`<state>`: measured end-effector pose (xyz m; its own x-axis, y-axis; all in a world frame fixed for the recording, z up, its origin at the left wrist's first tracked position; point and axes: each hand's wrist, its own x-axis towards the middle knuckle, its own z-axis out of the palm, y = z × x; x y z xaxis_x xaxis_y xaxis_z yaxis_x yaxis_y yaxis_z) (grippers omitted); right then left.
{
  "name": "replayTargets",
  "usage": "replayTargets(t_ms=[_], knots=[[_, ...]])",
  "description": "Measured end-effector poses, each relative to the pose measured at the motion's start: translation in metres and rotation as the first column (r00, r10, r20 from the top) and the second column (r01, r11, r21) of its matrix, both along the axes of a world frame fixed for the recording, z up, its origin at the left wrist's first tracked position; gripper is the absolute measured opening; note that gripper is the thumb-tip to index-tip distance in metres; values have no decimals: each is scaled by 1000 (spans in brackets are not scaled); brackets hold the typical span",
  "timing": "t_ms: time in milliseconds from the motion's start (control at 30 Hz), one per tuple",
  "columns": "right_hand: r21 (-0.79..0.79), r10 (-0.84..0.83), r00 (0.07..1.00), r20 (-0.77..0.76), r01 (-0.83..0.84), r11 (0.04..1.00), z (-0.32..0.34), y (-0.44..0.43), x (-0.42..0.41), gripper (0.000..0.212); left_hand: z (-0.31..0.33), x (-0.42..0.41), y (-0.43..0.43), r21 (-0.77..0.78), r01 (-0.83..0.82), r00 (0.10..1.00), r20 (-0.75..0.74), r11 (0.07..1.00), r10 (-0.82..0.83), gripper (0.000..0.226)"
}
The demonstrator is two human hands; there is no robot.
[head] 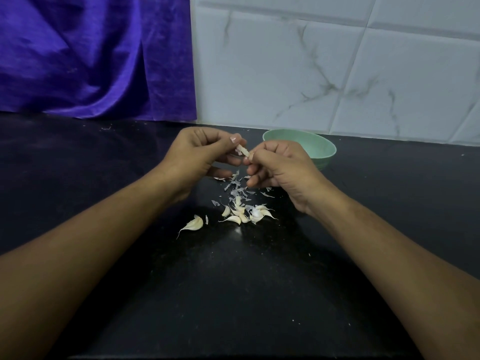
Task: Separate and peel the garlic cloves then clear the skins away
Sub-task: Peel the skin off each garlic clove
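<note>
Step in hand: peeling. The left hand [200, 152] pinches one garlic clove [242, 150] above the table [104, 193]. The right hand [280, 167] pinches the skin at the clove's near end. Loose skins [237, 189] lie below the hands. Unpeeled cloves [244, 214] lie nearer the person. A green bowl [322, 149] stands behind the right hand. Next move, as judged: strip the skin away, then put the bare clove aside.

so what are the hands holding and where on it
One garlic clove, between both hands: the left hand pinches one end, the right hand pinches the other end.
</note>
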<state>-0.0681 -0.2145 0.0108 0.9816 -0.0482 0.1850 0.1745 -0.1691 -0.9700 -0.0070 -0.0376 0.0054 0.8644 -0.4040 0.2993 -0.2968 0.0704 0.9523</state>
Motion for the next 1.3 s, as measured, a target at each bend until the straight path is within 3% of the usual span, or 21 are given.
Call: replayTargets(t_ms=[300,600,800,1167,1300], knots=[[-96,-80,995,-62,74,993,-4,-6,4,13,1,5,1,-57,-94,995,-30,994,93,18],[-419,-144,987,66,159,894,-8,-13,10,14,-1,10,3,-11,-162,986,-34,987,161,21],[-443,-164,972,167,222,869,-6,-13,5,5,-2,9,1,7,-158,987,-28,987,158,24],[-436,-136,979,151,189,880,-6,-10,6,24,-3,6,2,49,-133,991,-8,990,133,22],[-407,-153,965,211,229,884,-6,-10,5,7,-1,5,2,54,-112,993,-22,992,114,19]])
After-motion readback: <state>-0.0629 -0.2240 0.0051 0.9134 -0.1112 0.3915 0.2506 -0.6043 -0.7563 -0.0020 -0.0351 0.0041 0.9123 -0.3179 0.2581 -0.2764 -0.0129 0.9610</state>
